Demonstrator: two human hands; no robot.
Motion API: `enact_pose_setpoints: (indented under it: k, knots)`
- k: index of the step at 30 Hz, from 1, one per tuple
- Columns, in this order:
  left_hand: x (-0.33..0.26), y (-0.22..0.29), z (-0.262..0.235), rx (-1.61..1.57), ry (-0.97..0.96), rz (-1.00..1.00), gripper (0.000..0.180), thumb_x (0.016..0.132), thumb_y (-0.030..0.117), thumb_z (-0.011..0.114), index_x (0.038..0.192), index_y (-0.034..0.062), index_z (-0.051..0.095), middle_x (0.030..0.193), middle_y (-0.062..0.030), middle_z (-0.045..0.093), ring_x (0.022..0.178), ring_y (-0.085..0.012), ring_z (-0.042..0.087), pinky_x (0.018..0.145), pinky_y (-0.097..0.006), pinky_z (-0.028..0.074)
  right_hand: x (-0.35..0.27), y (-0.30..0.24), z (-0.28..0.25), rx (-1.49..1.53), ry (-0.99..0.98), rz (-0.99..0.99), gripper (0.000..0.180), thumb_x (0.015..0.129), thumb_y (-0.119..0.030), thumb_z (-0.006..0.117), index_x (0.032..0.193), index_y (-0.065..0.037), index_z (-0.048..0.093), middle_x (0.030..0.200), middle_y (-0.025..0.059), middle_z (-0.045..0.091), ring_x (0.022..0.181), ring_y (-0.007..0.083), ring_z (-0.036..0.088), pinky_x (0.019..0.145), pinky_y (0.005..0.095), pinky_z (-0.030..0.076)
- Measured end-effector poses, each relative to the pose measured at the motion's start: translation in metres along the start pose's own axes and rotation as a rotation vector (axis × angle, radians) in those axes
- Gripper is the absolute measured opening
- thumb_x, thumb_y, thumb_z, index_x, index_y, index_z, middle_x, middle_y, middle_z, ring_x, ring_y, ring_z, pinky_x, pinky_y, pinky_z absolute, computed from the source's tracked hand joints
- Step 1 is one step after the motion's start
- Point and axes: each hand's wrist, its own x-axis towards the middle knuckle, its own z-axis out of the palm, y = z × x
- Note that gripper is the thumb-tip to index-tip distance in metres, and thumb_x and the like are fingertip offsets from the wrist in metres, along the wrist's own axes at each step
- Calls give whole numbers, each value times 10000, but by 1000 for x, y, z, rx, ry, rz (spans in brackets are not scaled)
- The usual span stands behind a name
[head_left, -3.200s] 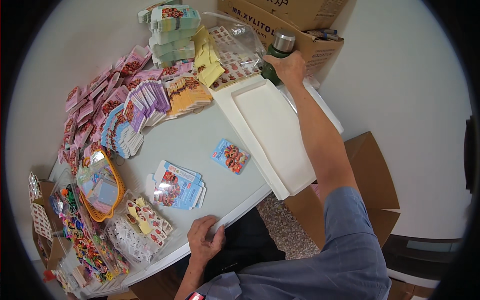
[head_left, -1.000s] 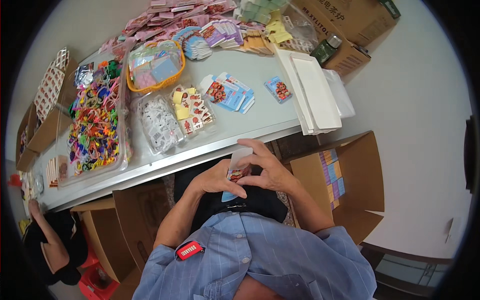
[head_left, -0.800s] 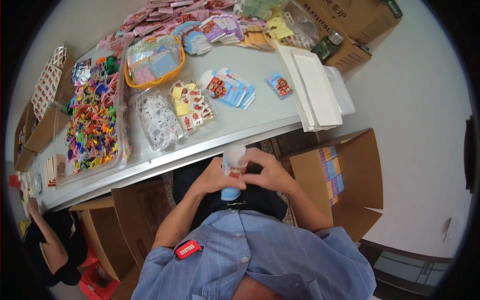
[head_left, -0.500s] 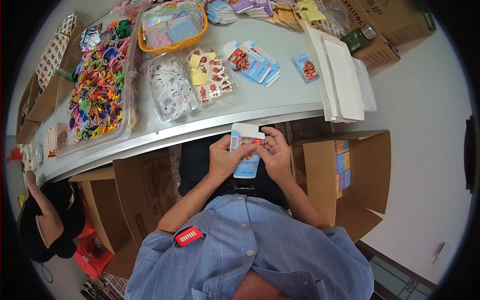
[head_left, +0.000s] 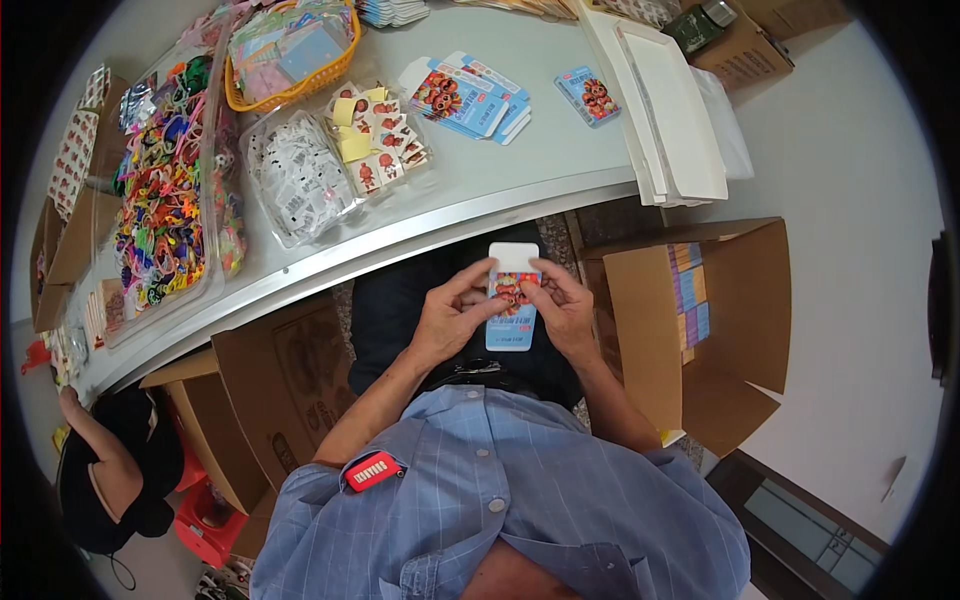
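Note:
Above my lap I hold a small blue-and-white card box (head_left: 511, 335) with a colourful picture on its front. A white flap stands up at its top end. My left hand (head_left: 446, 318) grips its left edge, thumb on the front. My right hand (head_left: 568, 310) pinches the opposite edge, its thumb also on the printed face. The backs of the fingers hide the box's sides. On the table ahead lie several flat blue cartons (head_left: 452, 98) of the same print, overlapping. To their right a similar blue box (head_left: 590, 98) lies by itself.
A clear tub of colourful bands (head_left: 165, 215), a tray of white slips (head_left: 300, 170), stickers (head_left: 385, 150) and a yellow basket (head_left: 238, 98) stand left. White trays (head_left: 655, 110) edge the right. A cardboard carton (head_left: 640, 340) holds small boxes (head_left: 690, 295). Another person (head_left: 115, 475) sits left.
The box has turned to face straight up, and its side panel and small top flap no longer show. Both hands have moved slightly right with it. The view has shifted over the table.

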Motion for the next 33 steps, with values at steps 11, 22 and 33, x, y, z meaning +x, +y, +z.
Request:
enact_pose_setpoints:
  k: [11,22,33]
  knots:
    - [9,3,-13,379,-164,52,336,913,15,724,1231,-37,630,1093,-98,696,926,-128,672,830,-244,543,-15,21,-17,-337,-105,-95,89,942,30,651,1027,53,662,990,69,655,858,88,633,762,228,514]
    - [15,18,-4,456,-67,152,123,931,56,706,1011,-23,756,1001,-102,722,904,-148,673,788,-265,539,-3,-10,-13,-122,-96,-30,151,909,44,671,1054,31,712,1112,120,691,1023,166,646,896,294,519]
    - [25,42,-4,389,-184,-189,173,937,93,713,1063,-20,749,942,-46,706,794,-68,632,699,-216,514,4,-22,-20,-8,-187,284,154,952,-54,672,1079,26,705,955,63,728,875,89,661,789,239,527]
